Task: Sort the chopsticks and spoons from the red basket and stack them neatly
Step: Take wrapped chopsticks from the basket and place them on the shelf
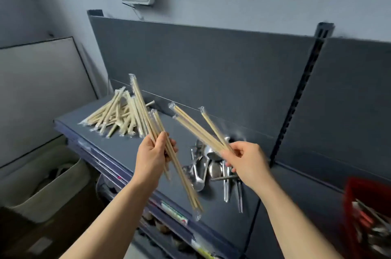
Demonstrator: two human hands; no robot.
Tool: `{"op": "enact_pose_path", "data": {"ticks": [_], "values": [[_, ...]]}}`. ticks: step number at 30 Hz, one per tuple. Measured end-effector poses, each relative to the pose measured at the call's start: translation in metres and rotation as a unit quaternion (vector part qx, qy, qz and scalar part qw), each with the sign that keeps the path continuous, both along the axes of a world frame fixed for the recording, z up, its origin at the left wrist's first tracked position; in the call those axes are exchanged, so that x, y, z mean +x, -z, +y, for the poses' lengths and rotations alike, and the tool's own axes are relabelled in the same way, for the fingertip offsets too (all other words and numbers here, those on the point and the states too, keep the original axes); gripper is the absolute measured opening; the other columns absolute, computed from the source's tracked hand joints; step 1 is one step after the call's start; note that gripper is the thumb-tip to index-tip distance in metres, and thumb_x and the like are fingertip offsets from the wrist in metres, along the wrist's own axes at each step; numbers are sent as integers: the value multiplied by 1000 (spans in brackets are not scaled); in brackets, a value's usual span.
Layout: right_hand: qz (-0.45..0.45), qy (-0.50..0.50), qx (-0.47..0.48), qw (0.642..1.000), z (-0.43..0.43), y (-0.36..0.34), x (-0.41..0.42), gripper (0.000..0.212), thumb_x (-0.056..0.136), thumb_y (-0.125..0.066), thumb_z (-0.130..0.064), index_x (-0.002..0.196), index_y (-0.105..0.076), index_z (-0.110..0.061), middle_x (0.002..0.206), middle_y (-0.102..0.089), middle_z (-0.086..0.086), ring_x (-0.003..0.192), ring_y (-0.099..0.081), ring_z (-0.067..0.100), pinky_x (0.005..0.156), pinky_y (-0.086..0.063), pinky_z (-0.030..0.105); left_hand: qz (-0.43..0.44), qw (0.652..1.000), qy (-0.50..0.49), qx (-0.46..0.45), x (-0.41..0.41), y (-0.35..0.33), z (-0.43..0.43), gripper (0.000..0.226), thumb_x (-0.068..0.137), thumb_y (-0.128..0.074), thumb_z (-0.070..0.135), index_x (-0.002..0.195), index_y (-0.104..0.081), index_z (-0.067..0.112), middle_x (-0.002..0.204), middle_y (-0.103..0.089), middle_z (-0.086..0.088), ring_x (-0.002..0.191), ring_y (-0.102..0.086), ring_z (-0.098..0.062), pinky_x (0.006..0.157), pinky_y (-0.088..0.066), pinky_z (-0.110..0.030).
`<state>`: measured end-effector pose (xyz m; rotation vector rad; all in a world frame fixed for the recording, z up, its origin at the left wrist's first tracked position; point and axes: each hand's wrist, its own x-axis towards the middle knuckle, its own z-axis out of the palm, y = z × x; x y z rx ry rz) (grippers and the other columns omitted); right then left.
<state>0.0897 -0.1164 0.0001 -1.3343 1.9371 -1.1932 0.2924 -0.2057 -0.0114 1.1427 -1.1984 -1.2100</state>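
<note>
My left hand (153, 153) grips a bundle of plastic-wrapped wooden chopsticks (146, 112) above the dark grey shelf (118, 144); their ends point up-left and down-right. A second, fanned bundle of wrapped chopsticks (196, 129) is pinched by my right hand (247, 163), tips pointing up-left. On the shelf's left end lies a loose pile of wrapped chopsticks (114, 114). Metal spoons (203, 165) lie heaped on the shelf below and between my hands. The red basket (357, 191) stands at the right edge, with cutlery inside.
A dark back panel (211, 64) rises behind the shelf, with a slotted upright (296, 98) to the right. A beige bin (53, 191) stands on the floor at lower left. Lower shelves with packaged goods (175, 214) sit under the shelf edge.
</note>
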Motion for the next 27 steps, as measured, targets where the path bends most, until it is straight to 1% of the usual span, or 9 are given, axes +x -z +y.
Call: {"op": "enact_pose_path", "data": {"ticks": [2,5,9,11,14,18,22,25,27], "values": [[-4,-14,3,1000,-32,3,43,12,84,-70,-23,75,-72,-15,60,-68,1,48,-54,8,56,-52,36,-21,1000,-22,0,46,2,-26,24,101,-47,28,93,-59,9,71,-68,1,59,-67,-7,47,-47,-16],[-33,-22,10,999,-75,6,98,10,85,-70,-21,75,-71,-19,59,-68,-1,44,-53,2,56,-54,31,-44,998,-40,6,106,4,-62,26,100,-47,30,93,-59,9,71,-68,0,59,-66,-7,48,-48,-17],[-46,-23,30,998,-124,13,148,9,86,-69,-23,77,-70,-21,63,-70,-1,52,-62,9,62,-58,37,-79,995,-58,6,163,5,-109,22,100,-49,30,92,-58,11,75,-68,-5,56,-65,-7,49,-50,-20],[-49,-21,38,998,-147,18,162,8,86,-69,-23,79,-70,-19,63,-70,-1,52,-62,8,59,-59,33,-98,993,-67,8,181,8,-133,23,99,-50,30,91,-59,10,74,-69,-6,56,-65,-8,50,-50,-21],[-38,-16,47,998,-183,27,177,12,85,-69,-22,74,-67,-22,61,-69,-2,45,-58,1,49,-54,21,-120,990,-72,22,197,14,-169,23,99,-50,30,89,-59,11,77,-69,-9,66,-68,-20,59,-55,-33],[-34,3,64,997,-236,38,190,15,84,-68,-20,69,-66,-22,60,-69,-1,48,-62,10,58,-59,36,-131,988,-65,42,198,24,-220,23,99,-50,28,95,-59,7,79,-69,-11,67,-66,-23,61,-55,-35],[-11,7,81,997,-292,48,195,13,83,-67,-21,76,-69,-10,67,-71,9,67,-68,32,62,-58,48,-153,986,-55,37,193,29,-273,15,98,-53,24,90,-58,13,76,-67,-7,60,-62,-14,50,-47,-21],[4,13,96,995,-332,57,196,17,82,-66,-23,79,-69,-6,72,-70,13,62,-61,32,57,-53,40,-170,983,-52,48,192,34,-312,12,98,-53,23,90,-57,15,80,-67,-8,66,-62,-18,56,-50,-29],[12,18,106,994,-356,61,198,21,82,-64,-24,80,-66,-3,71,-68,15,56,-49,21,53,-41,31,-187,979,-45,59,194,37,-335,16,97,-54,26,95,-57,11,83,-67,-13,68,-62,-23,64,-56,-42]]}}
